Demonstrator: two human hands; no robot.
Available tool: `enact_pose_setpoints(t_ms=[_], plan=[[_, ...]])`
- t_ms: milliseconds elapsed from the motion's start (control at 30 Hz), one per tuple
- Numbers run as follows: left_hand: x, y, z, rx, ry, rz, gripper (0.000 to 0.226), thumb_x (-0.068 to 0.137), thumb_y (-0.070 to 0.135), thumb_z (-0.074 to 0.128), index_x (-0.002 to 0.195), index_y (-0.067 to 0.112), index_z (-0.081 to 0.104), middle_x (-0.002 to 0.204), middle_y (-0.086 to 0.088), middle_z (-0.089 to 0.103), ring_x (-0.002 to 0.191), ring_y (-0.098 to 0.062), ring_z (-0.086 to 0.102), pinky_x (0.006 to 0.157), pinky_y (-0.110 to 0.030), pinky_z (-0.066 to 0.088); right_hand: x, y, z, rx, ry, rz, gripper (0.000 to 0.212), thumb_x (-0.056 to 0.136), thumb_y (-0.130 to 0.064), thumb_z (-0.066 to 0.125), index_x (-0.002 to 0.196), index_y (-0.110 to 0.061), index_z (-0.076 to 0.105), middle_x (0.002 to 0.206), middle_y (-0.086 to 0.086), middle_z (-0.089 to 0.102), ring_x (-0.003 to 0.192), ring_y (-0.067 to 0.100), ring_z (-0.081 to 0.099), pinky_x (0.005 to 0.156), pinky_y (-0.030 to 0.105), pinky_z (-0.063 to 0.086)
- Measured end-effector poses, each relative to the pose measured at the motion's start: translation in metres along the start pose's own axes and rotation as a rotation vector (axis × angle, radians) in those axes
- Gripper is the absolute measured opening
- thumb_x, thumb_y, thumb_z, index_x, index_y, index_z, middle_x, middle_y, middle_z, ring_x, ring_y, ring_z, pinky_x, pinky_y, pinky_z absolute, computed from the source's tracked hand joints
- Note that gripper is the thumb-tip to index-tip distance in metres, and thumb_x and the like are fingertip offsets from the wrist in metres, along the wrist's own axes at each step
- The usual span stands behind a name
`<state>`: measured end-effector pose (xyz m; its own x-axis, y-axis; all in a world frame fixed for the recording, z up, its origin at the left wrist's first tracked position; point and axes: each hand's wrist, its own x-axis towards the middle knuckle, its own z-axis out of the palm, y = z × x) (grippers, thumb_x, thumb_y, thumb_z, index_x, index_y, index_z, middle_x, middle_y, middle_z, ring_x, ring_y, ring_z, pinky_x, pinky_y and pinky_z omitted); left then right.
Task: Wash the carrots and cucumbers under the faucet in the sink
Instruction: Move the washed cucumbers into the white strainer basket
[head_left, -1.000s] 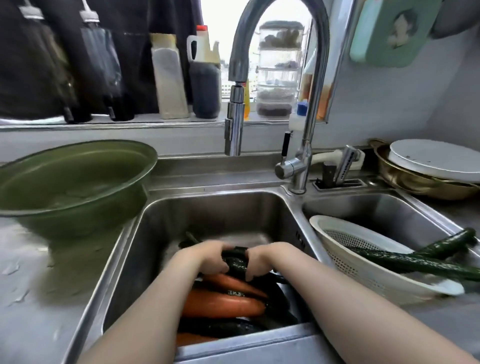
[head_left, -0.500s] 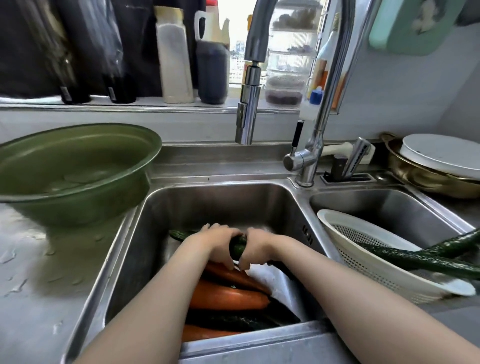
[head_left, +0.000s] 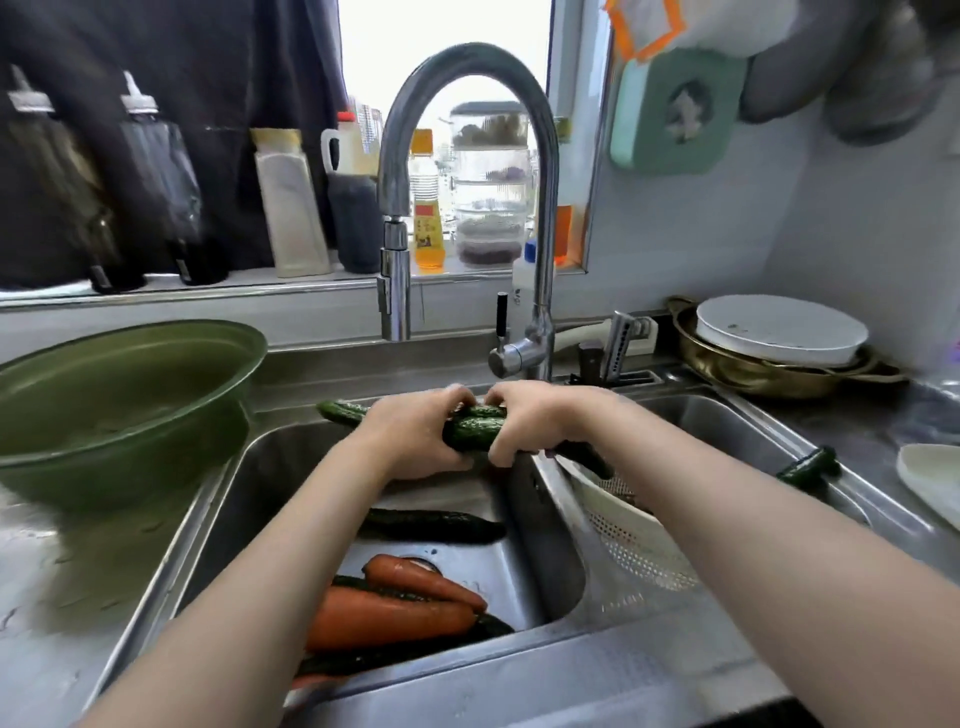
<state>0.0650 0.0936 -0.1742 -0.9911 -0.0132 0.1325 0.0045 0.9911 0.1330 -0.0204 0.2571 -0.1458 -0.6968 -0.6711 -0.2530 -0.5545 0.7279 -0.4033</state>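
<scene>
1. Bottom centre of the frame: carrots (head_left: 395, 613) lie piled on the floor of the sink (head_left: 270, 493), with a loose cucumber (head_left: 431, 525) just beyond them. Drop anything and it lands on this heap and splashes.
2. Mid-frame: your left hand (head_left: 410, 441) and right hand (head_left: 524, 426) both curl round the held cucumber (head_left: 475, 428), level above the sink. The skin looks wet, so a loose twist could let it slip free. Its right end overhangs the white colander (head_left: 639, 530) and may knock it.
3. Upper centre: no stream shows at the faucet (head_left: 395, 291). Reach for its handle (head_left: 501, 317) and one hand carries the whole length, which would likely tip it.
</scene>
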Motion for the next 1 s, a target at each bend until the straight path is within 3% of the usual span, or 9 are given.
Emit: enact_pose_setpoints(t_ms=[167,333,467,600,667,767,833,933,1000], plan=[[0.036,0.065,-0.012,-0.029,0.011,0.042,0.070,0.078,0.057,0.073,0.141,0.046,0.044,0.131,0.010,0.065,0.118,-0.020,0.061,0.086,-0.032,0.045,-0.036,0.043,-0.057,-0.186,0.045,0.070,0.057,0.066,-0.030,0.081,0.119,-0.027,0.060,0.103,-0.001,0.067,0.091,0.018,0.067,0.081,0.038,0.061],[0.078,0.142,-0.010,-0.124,-0.020,0.197,0.071,0.078,0.060,0.077,0.141,0.039,0.053,0.134,0.010,0.061,0.121,-0.017,0.059,0.100,-0.038,0.050,-0.079,0.110,-0.085,-0.234,0.061,0.248,0.050,0.066,-0.034,0.080,0.113,-0.021,0.069,0.100,0.001,0.070,0.086,0.019,0.065,0.071,0.031,0.052],[0.103,0.186,0.017,-0.161,-0.227,0.266,0.054,0.083,0.044,0.079,0.133,0.034,0.060,0.116,0.009,0.064,0.106,-0.017,0.060,0.090,-0.034,0.050,-0.103,0.156,-0.083,-0.202,-0.068,0.402,0.040,0.064,-0.035,0.077,0.097,-0.014,0.075,0.085,0.002,0.068,0.072,0.021,0.063,0.065,0.031,0.050],[0.120,0.209,0.047,-0.217,-0.356,0.292,0.056,0.079,0.048,0.082,0.128,0.030,0.060,0.110,0.011,0.058,0.101,-0.015,0.057,0.086,-0.030,0.045,-0.113,0.184,-0.075,-0.049,-0.286,0.549,0.019,0.059,-0.026,0.073,0.073,-0.012,0.074,0.082,0.010,0.072,0.066,0.026,0.065,0.072,0.032,0.054],[0.125,0.216,0.059,-0.193,-0.423,0.293,0.049,0.079,0.051,0.082,0.118,0.031,0.061,0.103,0.012,0.059,0.100,-0.016,0.057,0.083,-0.031,0.043,-0.113,0.189,-0.071,-0.062,-0.368,0.580,0.016,0.075,-0.022,0.068,0.082,-0.008,0.070,0.083,0.012,0.070,0.067,0.026,0.063,0.070,0.031,0.053],[0.129,0.217,0.074,-0.136,-0.466,0.306,0.041,0.078,0.053,0.082,0.104,0.034,0.058,0.092,0.012,0.056,0.096,-0.018,0.056,0.080,-0.033,0.043,-0.108,0.189,-0.060,-0.148,-0.410,0.558,0.018,0.071,-0.028,0.069,0.079,-0.013,0.069,0.076,0.006,0.065,0.070,0.025,0.060,0.070,0.032,0.048],[0.131,0.210,0.080,-0.123,-0.465,0.286,0.050,0.078,0.055,0.082,0.116,0.030,0.064,0.098,0.009,0.057,0.098,-0.018,0.055,0.084,-0.033,0.045,-0.101,0.191,-0.054,-0.180,-0.336,0.517,0.022,0.070,-0.031,0.074,0.083,-0.013,0.073,0.090,0.005,0.070,0.082,0.026,0.067,0.073,0.033,0.053],[0.132,0.193,0.083,-0.131,-0.451,0.253,0.057,0.077,0.056,0.082,0.123,0.025,0.067,0.098,0.009,0.060,0.099,-0.019,0.059,0.087,-0.033,0.048,-0.089,0.193,-0.051,-0.180,-0.228,0.444,0.054,0.070,-0.036,0.083,0.119,-0.018,0.070,0.120,0.006,0.069,0.110,0.027,0.070,0.093,0.043,0.060],[0.132,0.186,0.086,-0.173,-0.470,0.225,0.060,0.076,0.057,0.083,0.126,0.029,0.065,0.109,0.009,0.064,0.104,-0.017,0.060,0.096,-0.036,0.051,-0.085,0.187,-0.051,-0.204,-0.244,0.426,0.057,0.070,-0.040,0.084,0.120,-0.018,0.069,0.119,0.005,0.070,0.105,0.025,0.070,0.097,0.044,0.057]])
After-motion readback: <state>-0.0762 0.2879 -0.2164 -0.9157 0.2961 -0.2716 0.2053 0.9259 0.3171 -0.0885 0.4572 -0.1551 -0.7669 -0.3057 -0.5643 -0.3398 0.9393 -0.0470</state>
